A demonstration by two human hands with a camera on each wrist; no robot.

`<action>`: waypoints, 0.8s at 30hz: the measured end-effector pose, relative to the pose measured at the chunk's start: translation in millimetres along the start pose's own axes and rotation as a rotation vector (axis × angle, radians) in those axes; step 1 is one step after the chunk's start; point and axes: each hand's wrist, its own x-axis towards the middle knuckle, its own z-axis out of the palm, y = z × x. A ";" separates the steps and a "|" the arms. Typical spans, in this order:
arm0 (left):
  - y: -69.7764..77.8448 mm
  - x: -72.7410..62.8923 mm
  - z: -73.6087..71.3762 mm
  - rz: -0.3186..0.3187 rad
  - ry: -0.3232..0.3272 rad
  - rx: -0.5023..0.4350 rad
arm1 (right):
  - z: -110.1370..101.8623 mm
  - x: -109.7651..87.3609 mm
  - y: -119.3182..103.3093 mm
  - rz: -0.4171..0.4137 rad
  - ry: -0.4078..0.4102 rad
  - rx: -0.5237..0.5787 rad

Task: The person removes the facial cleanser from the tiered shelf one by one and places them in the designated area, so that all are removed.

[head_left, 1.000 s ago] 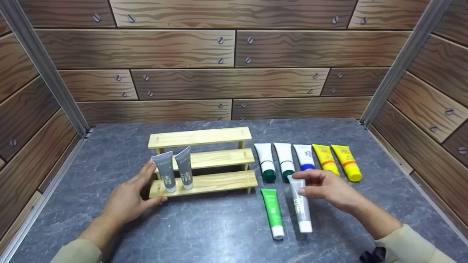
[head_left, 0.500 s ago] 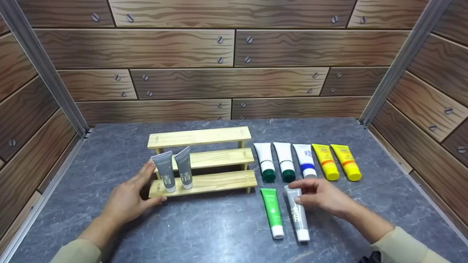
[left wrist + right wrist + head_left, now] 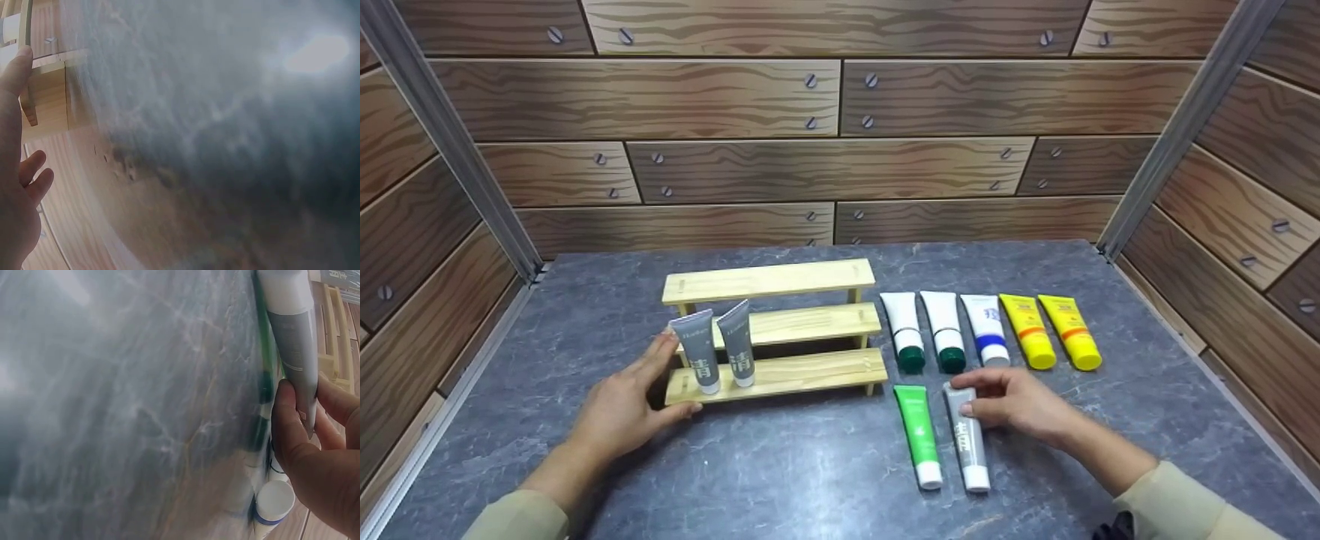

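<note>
My right hand (image 3: 1016, 405) pinches the flat end of a silver-grey tube (image 3: 966, 442) between thumb and fingers, its white cap toward me. The right wrist view shows the same grey tube (image 3: 295, 343) in the fingertips. Just left of it lies a green tube (image 3: 919, 435) with a white cap. My left hand (image 3: 622, 409) holds the left end of a three-tier wooden stand (image 3: 810, 375), thumb at the front edge and fingers along the side. Two grey tubes, one at the left (image 3: 699, 352) and one beside it (image 3: 739, 349), stand cap-down on the lowest tier.
Behind my right hand lies a row of tubes: two white ones with green caps (image 3: 901, 322), a white one with a blue band (image 3: 984, 322) and two yellow ones (image 3: 1027, 330). The marbled table (image 3: 780, 480) is walled by wood-patterned panels (image 3: 735, 172).
My right hand has brought the grey tube toward me and slightly left, lower beside the green tube. The left hand and the stand have stayed put.
</note>
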 end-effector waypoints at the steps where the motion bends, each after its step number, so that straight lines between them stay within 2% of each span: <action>1: 0.0 0.1 0.0 0.000 0.000 0.000 | 0.5 0.4 0.5 -0.001 0.002 -0.003; 15: 0.0 0.7 -0.3 0.035 0.016 0.012 | 4.8 4.3 3.4 0.009 0.032 -0.057; 24: 0.3 -0.6 -0.5 0.010 -0.002 0.008 | 4.7 4.8 6.1 0.011 0.048 -0.114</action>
